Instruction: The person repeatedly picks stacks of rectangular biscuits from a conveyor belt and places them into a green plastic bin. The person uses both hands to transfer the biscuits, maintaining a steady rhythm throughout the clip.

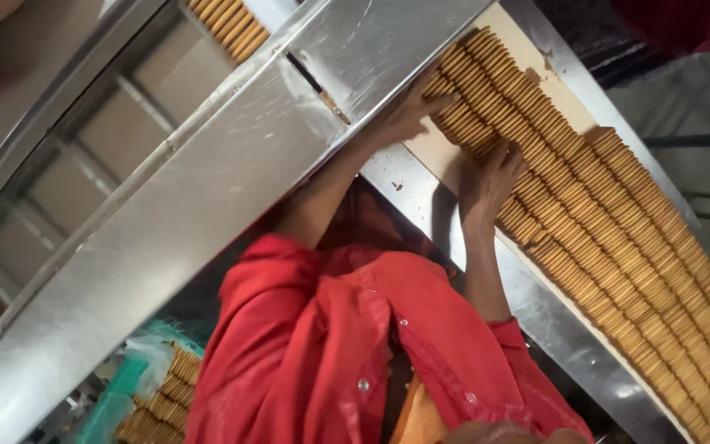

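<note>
Long rows of round golden biscuits (pixel 618 238), standing on edge, lie on a pale conveyor belt (pixel 437 152) that runs from the top middle to the lower right. My left hand (pixel 408 111) presses its fingers against the upper end of the rows. My right hand (pixel 491 177) is set into the rows a little lower, fingers spread over the biscuit edges. A short batch of biscuits (pixel 466 123) is squeezed between the two hands. Red sleeves and a red garment (pixel 347 353) fill the lower middle.
A wide steel side rail (pixel 207 189) crosses diagonally, and my left arm passes under it. A second steel edge (pixel 569 345) borders the belt. More biscuits sit on another line (pixel 228 20) at the top and in a green-lined tray (pixel 162 395) at lower left.
</note>
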